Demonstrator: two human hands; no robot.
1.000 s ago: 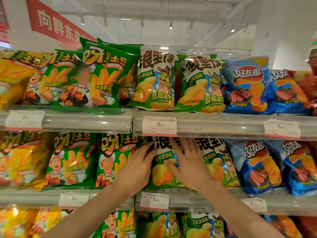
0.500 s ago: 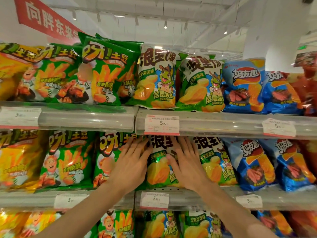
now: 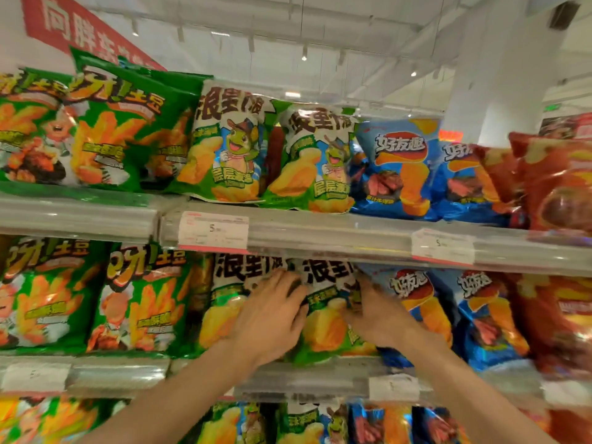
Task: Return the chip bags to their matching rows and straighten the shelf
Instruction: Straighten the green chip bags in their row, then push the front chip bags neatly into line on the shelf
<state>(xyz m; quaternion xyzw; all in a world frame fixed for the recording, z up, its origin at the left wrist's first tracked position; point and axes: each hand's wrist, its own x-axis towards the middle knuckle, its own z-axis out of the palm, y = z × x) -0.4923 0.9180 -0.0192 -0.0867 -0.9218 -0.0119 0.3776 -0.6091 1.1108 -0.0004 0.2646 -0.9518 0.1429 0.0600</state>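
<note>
Green bag (image 3: pixel 323 315): stands on middle shelf (image 3: pixel 307 376), between both hands.
Left hand (image 3: pixel 272 318): flat, fingers spread, pressing.
Right hand (image 3: pixel 378 315): grip unclear; blurred.
Method: press evenly, square bag to row.

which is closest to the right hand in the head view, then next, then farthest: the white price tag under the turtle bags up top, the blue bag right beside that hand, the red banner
From the right hand:
1. Blue bag, middle shelf, just to its right, touching or nearly so.
2. White price tag, on the upper shelf rail, up and to the left.
3. Red banner, top left, hung near the ceiling.
</note>
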